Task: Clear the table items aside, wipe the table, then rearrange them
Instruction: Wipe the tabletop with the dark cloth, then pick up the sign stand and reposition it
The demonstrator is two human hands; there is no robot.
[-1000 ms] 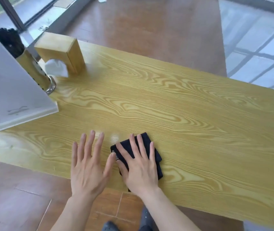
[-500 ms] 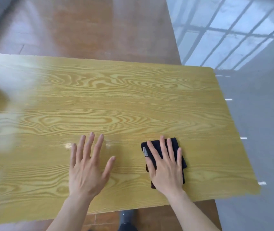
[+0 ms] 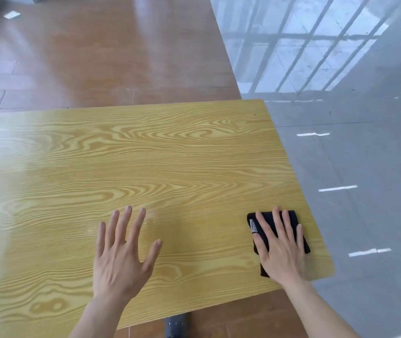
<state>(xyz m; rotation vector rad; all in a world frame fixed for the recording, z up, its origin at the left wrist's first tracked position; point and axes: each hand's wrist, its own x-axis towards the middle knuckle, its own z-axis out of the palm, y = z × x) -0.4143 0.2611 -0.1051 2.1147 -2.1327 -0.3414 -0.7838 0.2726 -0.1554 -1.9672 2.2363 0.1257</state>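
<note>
**Two of three stages appear open or unfinished: wiping is under way near the table's right end**

None of the table items show anywhere on the visible stretch of the wood-grain table (image 3: 170, 147), so the clearing stage reads as done, at least for the part the head camera takes in. The far left of the tabletop is washed out by glare and cut by the frame, so whether the items stand there cannot be told.

The right hand (image 3: 280, 250) lies flat on a folded black cloth (image 3: 292, 218), fingers spread wide and pressing it against the wood rather than gripping it. The cloth sits close to the near right corner of the table, just inside the right edge, with a small white label showing at its left side beside the thumb. The left hand (image 3: 121, 259) is well apart from it toward the middle of the near edge, palm down, fingers fanned open and holding nothing; whether it rests on the surface or hovers just above cannot be told.

My judgement is that the wipe is at the right end of a pass along the near strip. No wet trail is plain enough to say how much of the top has been covered, so the far half may be unwiped. Rearranging the items has not begun.
</note>
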